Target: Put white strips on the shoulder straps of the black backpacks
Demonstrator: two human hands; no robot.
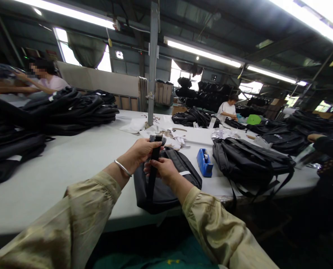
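A black bag [180, 160] lies on the white table in front of me, near its front edge. Both my hands are raised over it and closed on its black strap [152, 179], which runs down to the bag's near left side. My left hand [145, 149] pinches the upper end, where the strap looks folded over. Just below, my right hand [163, 168] grips the same strap between thumb and fingers. A small white label [185, 173] shows on the bag to the right of my right hand.
A blue tape dispenser [205, 163] stands right of the bag, beside more black bags [250, 160] with hanging straps. Paper scraps [172, 136] lie around a metal post [153, 67]. Stacked black bags [71, 112] fill the left. Other people work at left, behind and at right.
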